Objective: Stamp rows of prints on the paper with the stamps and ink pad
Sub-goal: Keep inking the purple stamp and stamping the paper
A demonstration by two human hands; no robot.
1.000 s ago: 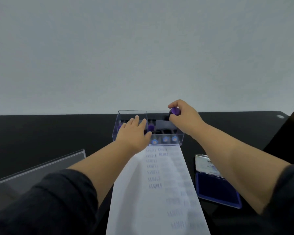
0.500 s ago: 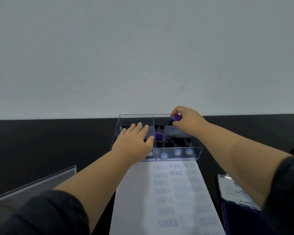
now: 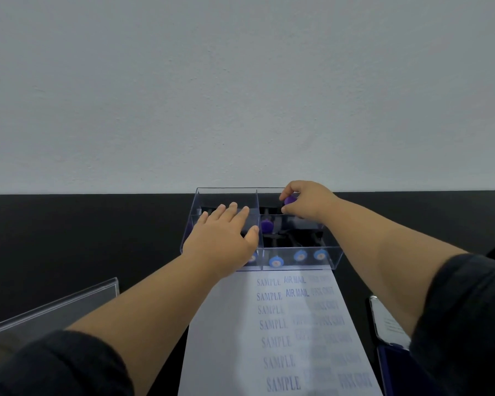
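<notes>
"SAMPLE", "AIR MAIL" prints (image 3: 282, 288) on paper (image 3: 220, 338)

Stamp box (image 3: 330, 254) behind paper (image 3: 240, 324); ink pad (image 3: 389, 364) right.

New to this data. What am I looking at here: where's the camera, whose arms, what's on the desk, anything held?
There is no machine here: a person wears a wide-angle camera on the head, which looks forward and down, so the two arms entering from the bottom are their own.

On the black table stands a clear plastic box with compartments that hold stamps. In front of it lies a sheet of paper printed with columns of SAMPLE, AIR MAIL and fainter words. At the right edge a blue ink pad lies open, partly hidden by the arm. At the lower left is a clear plastic lid.

The left hand rests flat on the box, fingers straight. The right hand pinches a stamp with a purple knob at the far side of the box.
</notes>
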